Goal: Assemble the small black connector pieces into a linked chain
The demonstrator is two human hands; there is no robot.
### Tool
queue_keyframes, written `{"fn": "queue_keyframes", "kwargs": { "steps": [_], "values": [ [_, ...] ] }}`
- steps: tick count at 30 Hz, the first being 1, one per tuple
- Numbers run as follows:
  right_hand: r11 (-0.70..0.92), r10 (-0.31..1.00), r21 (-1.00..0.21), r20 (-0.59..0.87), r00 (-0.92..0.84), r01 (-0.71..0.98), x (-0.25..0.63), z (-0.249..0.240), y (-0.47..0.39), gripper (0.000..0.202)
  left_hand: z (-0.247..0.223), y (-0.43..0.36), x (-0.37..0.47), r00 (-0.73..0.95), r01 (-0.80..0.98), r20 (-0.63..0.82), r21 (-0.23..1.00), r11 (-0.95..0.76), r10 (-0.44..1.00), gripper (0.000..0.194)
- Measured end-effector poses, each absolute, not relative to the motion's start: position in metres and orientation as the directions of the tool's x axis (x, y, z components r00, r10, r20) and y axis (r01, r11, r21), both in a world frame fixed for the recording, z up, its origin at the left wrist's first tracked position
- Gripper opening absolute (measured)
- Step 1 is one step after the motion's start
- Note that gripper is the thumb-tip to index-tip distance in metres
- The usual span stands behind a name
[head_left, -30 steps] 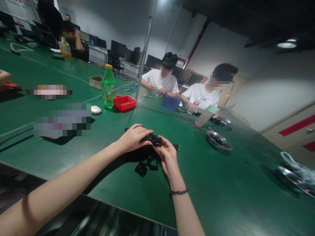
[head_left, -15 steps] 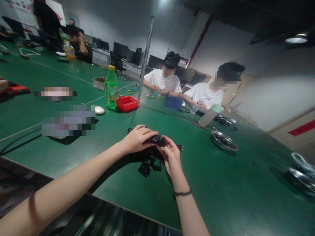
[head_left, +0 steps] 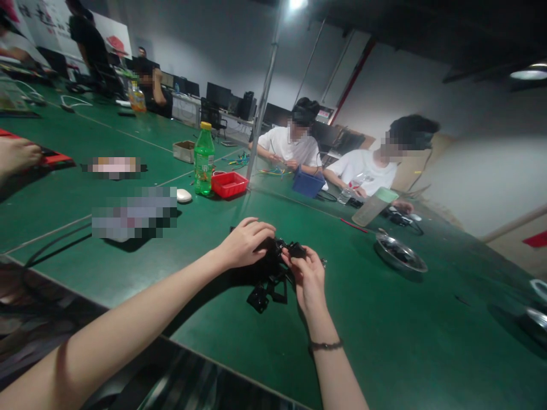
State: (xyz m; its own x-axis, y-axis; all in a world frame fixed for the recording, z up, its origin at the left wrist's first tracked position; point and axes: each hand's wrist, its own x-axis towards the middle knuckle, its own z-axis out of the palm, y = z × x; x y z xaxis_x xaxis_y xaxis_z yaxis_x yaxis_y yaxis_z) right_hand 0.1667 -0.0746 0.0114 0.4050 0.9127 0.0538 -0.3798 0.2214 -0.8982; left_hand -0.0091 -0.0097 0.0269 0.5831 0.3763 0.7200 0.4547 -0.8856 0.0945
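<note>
Just above the green table, my left hand (head_left: 245,244) is closed over a black jointed assembly (head_left: 269,267), its fingers curled across the top. Between the thumb and fingers of my right hand (head_left: 310,277) is a small black block (head_left: 296,249), at the right end of the assembly. Whether that block is joined to the rest I cannot tell. A boxy black piece (head_left: 258,299) and an angular black bracket (head_left: 280,291) hang or lie below the hands. My left palm hides much of the assembly.
A metal bowl (head_left: 401,254) of dark parts stands to the right. Ahead are a red tray (head_left: 229,185), a green bottle (head_left: 204,162) and a metal pole (head_left: 262,91). Two people in white shirts sit across the green table (head_left: 384,330). Another person's hand (head_left: 19,156) is at far left.
The view has swung slightly left, so the scene sits farther right. My right fingers have shifted and tilted the small black block, which shows more clearly beside my left hand.
</note>
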Motion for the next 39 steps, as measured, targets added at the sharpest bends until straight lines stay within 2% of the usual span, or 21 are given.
{"fn": "queue_keyframes", "kwargs": {
  "steps": [4,9,12,21,30,35,39],
  "values": [
    [0.23,0.903,-0.907,0.063,0.426,-0.352,0.167,0.012,-0.075,0.042,0.029,-0.01,-0.01,0.559,0.493,0.734,0.079,-0.866,0.385,0.024],
    [0.249,0.86,-0.945,0.115,0.498,-0.212,0.168,0.018,-0.077,0.045,0.031,-0.01,-0.011,0.555,0.518,0.726,0.08,-0.852,0.406,0.035],
    [0.252,0.846,-0.952,0.13,0.517,-0.173,0.17,0.018,-0.076,0.048,0.031,-0.01,-0.012,0.569,0.513,0.717,0.073,-0.855,0.403,0.031],
    [0.232,0.864,-0.944,0.091,0.495,-0.232,0.171,0.013,-0.073,0.046,0.027,-0.009,-0.011,0.57,0.492,0.706,0.116,-0.863,0.42,0.03],
    [0.232,0.874,-0.941,0.092,0.476,-0.245,0.171,0.012,-0.074,0.045,0.025,-0.007,-0.012,0.565,0.513,0.728,0.059,-0.856,0.389,0.03],
    [0.219,0.874,-0.942,0.074,0.481,-0.254,0.169,0.013,-0.074,0.054,0.022,-0.005,-0.012,0.583,0.488,0.714,0.073,-0.87,0.388,0.029],
    [0.197,0.87,-0.945,0.046,0.49,-0.26,0.166,0.018,-0.075,0.05,0.021,-0.004,-0.011,0.585,0.469,0.723,0.07,-0.88,0.369,0.03]
  ]
}}
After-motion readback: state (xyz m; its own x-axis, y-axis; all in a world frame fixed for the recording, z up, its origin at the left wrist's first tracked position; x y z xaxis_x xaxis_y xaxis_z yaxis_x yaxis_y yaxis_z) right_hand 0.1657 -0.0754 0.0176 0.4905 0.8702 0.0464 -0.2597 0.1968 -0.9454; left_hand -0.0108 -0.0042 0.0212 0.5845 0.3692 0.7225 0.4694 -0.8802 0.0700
